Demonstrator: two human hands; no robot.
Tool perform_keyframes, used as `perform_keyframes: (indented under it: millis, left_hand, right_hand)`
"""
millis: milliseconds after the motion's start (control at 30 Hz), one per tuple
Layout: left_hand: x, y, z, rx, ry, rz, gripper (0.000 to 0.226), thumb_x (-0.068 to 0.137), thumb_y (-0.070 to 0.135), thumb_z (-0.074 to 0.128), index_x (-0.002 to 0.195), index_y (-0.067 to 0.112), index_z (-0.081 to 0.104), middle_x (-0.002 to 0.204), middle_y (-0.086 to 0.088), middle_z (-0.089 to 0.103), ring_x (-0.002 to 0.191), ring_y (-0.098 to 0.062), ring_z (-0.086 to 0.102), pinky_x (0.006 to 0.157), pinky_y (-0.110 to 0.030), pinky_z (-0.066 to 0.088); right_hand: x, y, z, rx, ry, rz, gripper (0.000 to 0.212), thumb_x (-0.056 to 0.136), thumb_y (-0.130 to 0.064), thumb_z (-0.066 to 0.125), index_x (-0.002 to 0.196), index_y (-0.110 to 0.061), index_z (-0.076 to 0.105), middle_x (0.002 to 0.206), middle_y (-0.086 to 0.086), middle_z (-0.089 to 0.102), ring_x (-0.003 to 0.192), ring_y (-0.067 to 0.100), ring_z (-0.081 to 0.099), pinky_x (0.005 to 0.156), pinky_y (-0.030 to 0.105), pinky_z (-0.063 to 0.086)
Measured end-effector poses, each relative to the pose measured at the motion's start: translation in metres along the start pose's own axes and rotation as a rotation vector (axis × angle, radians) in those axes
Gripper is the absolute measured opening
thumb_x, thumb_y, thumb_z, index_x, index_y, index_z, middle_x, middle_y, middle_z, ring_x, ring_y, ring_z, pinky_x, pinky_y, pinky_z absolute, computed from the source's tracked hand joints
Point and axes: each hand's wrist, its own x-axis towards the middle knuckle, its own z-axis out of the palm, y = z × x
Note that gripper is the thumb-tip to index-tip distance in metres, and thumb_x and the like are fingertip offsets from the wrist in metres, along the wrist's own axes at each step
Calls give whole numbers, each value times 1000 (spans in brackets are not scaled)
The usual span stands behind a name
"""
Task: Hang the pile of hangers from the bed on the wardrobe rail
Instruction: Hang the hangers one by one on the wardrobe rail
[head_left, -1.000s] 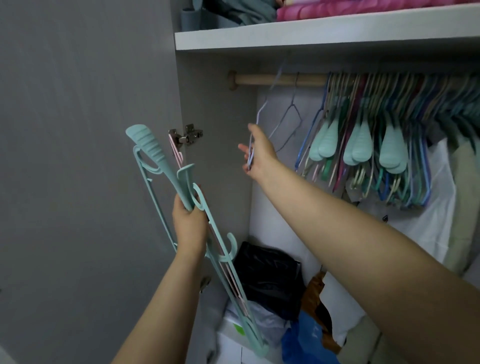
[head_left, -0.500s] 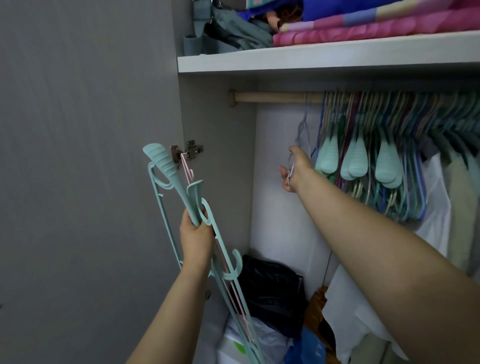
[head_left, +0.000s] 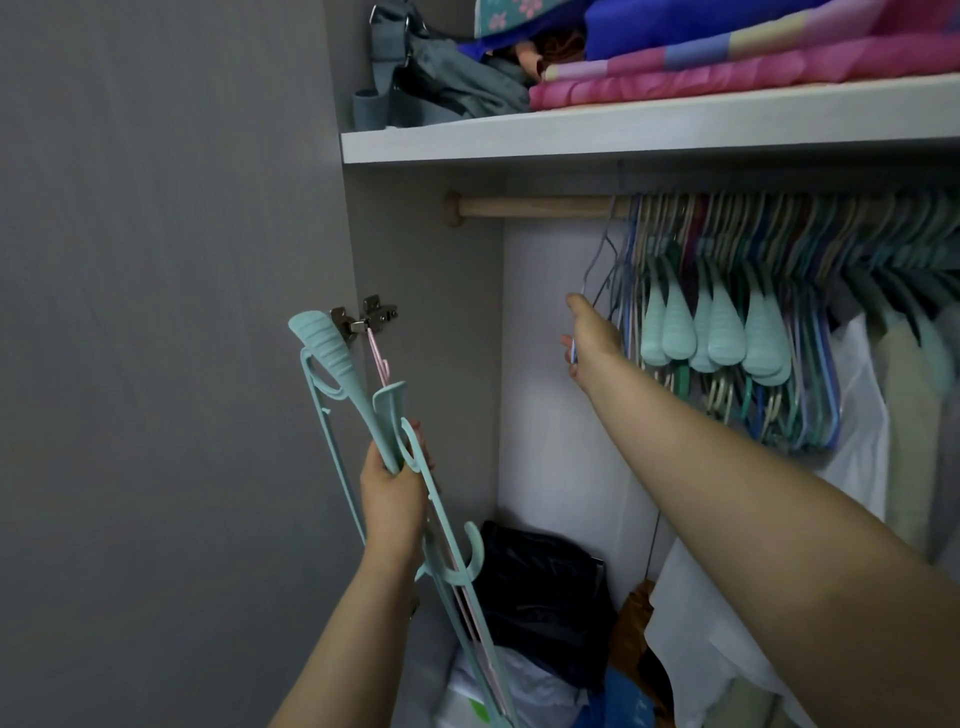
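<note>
Head view, rail: we are seeing the wooden rail (head_left: 535, 207) lying left-right, above and just left of our right hand (head_left: 592, 340).
Right grip: we are pinching a thin wire hanger (head_left: 597, 265), hooked on the rail.
Left grip: our left hand (head_left: 392, 493) is clutching the remaining hangers (head_left: 332, 358), long axis upright.

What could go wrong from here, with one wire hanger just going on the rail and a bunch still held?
1. The wire hanger sits against the packed hangers; its thin frame may tangle with them as the right hand lets go.
2. The left hand grips several teal hangers by one end; their hooks interlock, so pulling one free might drag or drop others.
3. The long bunch hangs near the hinge and could snag.
</note>
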Motion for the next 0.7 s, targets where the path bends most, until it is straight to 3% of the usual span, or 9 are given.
perform_keyframes:
  millis: [67,133,300,367,467,500,567,633,700]
  left_hand:
    - [1,-1,-2,15,5,1,23,96,33,59,76,23,53,67,-5,48,62,-22,44,56,-37,41]
    - [3,-2,-3,19,6,0,26,96,33,59,76,20,51,68,-6,47,62,-22,43,56,-37,41]
    - [7,-3,-4,-10,12,-9,17,96,28,59,82,19,57,67,-5,50,57,-19,45,53,-33,41]
    - [9,-3,-6,-44,7,-17,9,97,24,58,96,18,64,67,-3,53,55,-16,47,52,-31,44]
    - [10,-2,-10,-75,-33,-11,16,98,22,57,109,15,66,68,-2,53,54,-11,49,50,-23,45]
    - [9,-2,-11,-107,-51,-18,18,97,23,56,110,15,66,67,-2,54,53,-10,49,49,-21,45]
    - [10,-6,-16,-177,-97,-49,20,97,26,56,110,16,67,65,2,55,52,-8,50,49,-19,44]
    - [12,-10,-21,-232,-146,-81,20,95,31,55,108,20,66,63,5,54,52,-7,49,48,-18,42]
    - [12,-15,-25,-288,-178,-132,21,95,30,52,110,20,62,62,7,54,51,-5,49,46,-16,40]
  right_hand:
    - [-1,-6,1,-63,-18,17,51,84,-48,56,122,-13,59,83,9,60,53,14,40,49,23,28]
    - [-2,-10,2,-104,-60,92,58,84,-49,56,132,-16,53,105,13,65,49,11,35,43,18,26]
    - [2,-13,2,-32,-95,226,57,80,-50,60,129,-24,48,102,7,60,47,8,29,46,23,26]
    - [-2,-6,4,68,-88,218,52,80,-47,60,127,-25,51,109,4,59,51,8,33,47,23,27]
    - [-7,8,5,238,-50,196,49,81,-46,60,123,-22,55,110,2,56,63,9,45,52,21,31]
    - [-7,12,3,245,-36,182,53,81,-48,60,127,-22,54,112,2,56,71,11,50,57,22,35]
    - [-14,23,-4,220,-77,172,68,82,-60,56,138,-25,44,137,3,48,105,17,55,82,29,42]
    - [-32,44,-9,155,-195,181,85,80,-76,42,149,-30,24,156,3,25,136,23,36,108,44,30]
    - [-59,84,-10,33,-336,156,90,79,-82,30,152,-31,12,159,3,15,143,27,24,115,53,19]
